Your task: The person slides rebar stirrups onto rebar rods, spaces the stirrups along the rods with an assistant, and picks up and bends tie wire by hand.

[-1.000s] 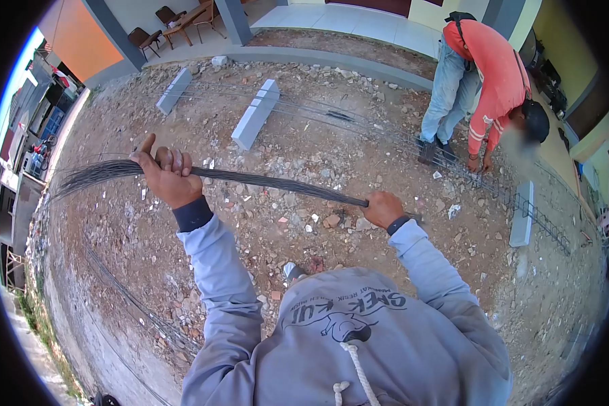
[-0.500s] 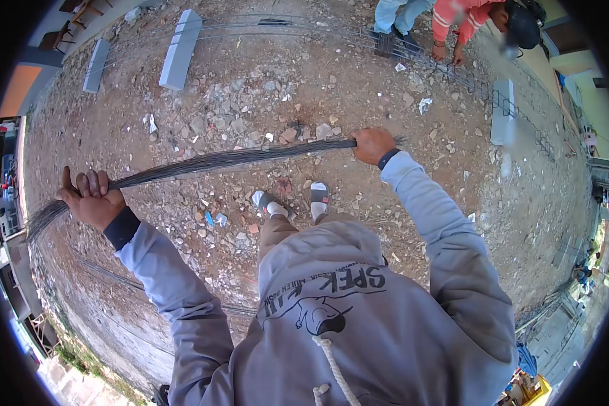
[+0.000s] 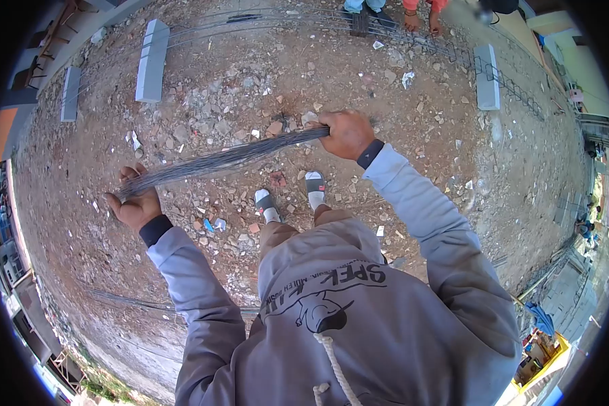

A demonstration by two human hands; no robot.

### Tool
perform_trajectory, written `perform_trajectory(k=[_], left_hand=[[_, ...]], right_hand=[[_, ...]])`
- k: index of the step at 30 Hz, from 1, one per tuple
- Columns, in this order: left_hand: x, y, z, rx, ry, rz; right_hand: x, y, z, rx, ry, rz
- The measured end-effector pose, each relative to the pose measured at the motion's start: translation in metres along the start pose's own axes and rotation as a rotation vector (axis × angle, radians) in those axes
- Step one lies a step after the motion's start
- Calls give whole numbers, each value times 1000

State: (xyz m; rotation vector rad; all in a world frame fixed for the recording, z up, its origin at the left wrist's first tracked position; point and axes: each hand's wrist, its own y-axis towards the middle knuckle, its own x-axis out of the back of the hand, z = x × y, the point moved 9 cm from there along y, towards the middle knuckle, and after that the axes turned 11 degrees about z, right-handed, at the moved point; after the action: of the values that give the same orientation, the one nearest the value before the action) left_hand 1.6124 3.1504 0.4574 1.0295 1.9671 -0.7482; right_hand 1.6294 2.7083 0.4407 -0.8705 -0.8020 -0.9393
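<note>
A bundle of thin dark wire (image 3: pixel 240 154) stretches between my hands, sagging slightly and fanned a little in the middle. My right hand (image 3: pixel 348 135) is closed around its right end, and a few wire tips show faintly past the fist. At the other end, my left hand (image 3: pixel 139 201) cups the bundle against the palm with thumb and fingers loosely bent around it. The wire's left end lies in this palm. Below the bundle, my feet in dark sandals (image 3: pixel 265 200) stand on the ground.
Rubble and stones cover the ground (image 3: pixel 216 81). Pale blocks (image 3: pixel 153 61) support long steel bars at the back. Another person's hands (image 3: pixel 423 24) are at a rebar cage (image 3: pixel 507 84) at the back right. More bars (image 3: pixel 135 302) lie at left. A yellow crate (image 3: pixel 545 362) stands at lower right.
My hands have come closer together, the left moving right and the right moving left. The wire that stuck out past my left hand now ends in its palm. My left grip has loosened.
</note>
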Motion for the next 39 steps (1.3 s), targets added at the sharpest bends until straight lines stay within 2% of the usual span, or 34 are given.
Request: perform_trajectory(k=[2,4,6,8,9,10,12,15,18,21,24,28,33,36,37,39], left_hand=[[24,8,40,146,-74,195],[33,-7,80,271,18,86],[43,-28,107,411,273,41],[66,-50,124,588,663,3],[76,-59,132,593,792,117],[81,-69,134,589,925,227],[48,-95,122,393,1220,504],[10,-117,100,51,1615,801],[8,-118,111,325,1286,911],[10,-129,123,876,1183,900],[-1,-106,102,424,1218,1035],[2,-82,71,311,1501,1252],[15,-26,16,213,1800,1197],[23,3,-21,44,1956,1146],[39,16,-30,112,1924,1093],[53,24,-40,84,1947,1170]], right_hand=[[5,3,18,-14,23,-14],[4,7,35,-7,7,-46],[-2,11,52,-54,-48,-33],[-7,15,67,-116,-63,-23],[-11,19,75,-147,-46,-19],[-16,22,82,-173,-25,-13],[-26,30,97,-185,-10,-28],[-41,41,111,-224,-25,-2],[-50,44,117,-295,3,6],[-57,47,122,-312,86,69],[-60,47,116,-279,99,199],[-59,38,103,-236,124,291],[-59,28,62,-294,56,240],[-40,1,54,-361,-70,296],[-42,-8,46,-371,-73,299],[-49,-23,27,-396,-70,303]])
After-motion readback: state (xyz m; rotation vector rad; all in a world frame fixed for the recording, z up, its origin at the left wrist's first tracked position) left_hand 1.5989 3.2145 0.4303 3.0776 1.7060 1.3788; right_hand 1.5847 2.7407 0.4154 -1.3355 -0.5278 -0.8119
